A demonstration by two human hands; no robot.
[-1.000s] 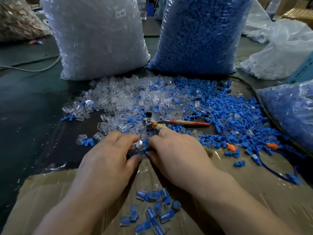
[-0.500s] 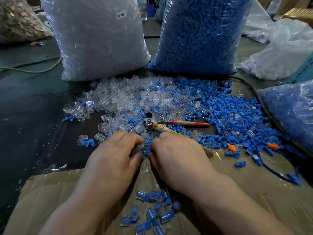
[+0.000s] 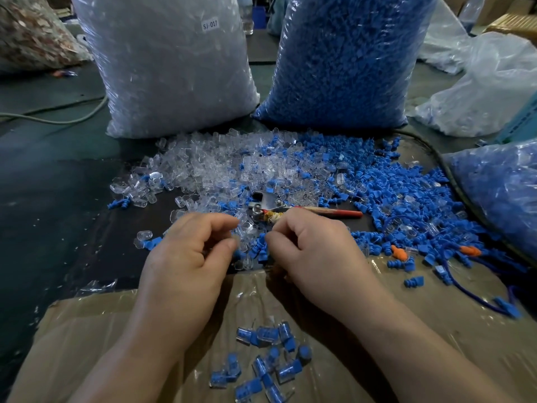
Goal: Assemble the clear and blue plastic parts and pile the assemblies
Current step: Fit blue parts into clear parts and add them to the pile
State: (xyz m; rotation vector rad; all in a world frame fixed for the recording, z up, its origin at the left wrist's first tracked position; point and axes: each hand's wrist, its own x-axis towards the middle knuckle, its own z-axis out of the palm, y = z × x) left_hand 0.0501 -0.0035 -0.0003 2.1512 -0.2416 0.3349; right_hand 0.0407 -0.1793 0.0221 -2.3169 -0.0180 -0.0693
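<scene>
Loose clear caps (image 3: pixel 215 170) and blue plugs (image 3: pixel 392 184) lie spread in a heap over the dark table. My left hand (image 3: pixel 189 257) hovers at the heap's near edge with fingers curled, thumb and forefinger pinching what looks like a clear cap. My right hand (image 3: pixel 313 251) is just beside it, a small gap apart, fingers curled under; what they hold is hidden. A small pile of finished clear-and-blue assemblies (image 3: pixel 270 359) lies on the taped cardboard (image 3: pixel 436 301) between my forearms.
A red-handled metal tool (image 3: pixel 319 212) lies just beyond my hands. Behind the heap stand a big bag of clear parts (image 3: pixel 174 68) and one of blue parts (image 3: pixel 348 59). Another bag (image 3: pixel 499 193) sits at the right. Two orange plugs (image 3: pixel 396 253) lie among the blue.
My hands were pressed together around a clear part; they have since drawn slightly apart and lifted a little from the heap.
</scene>
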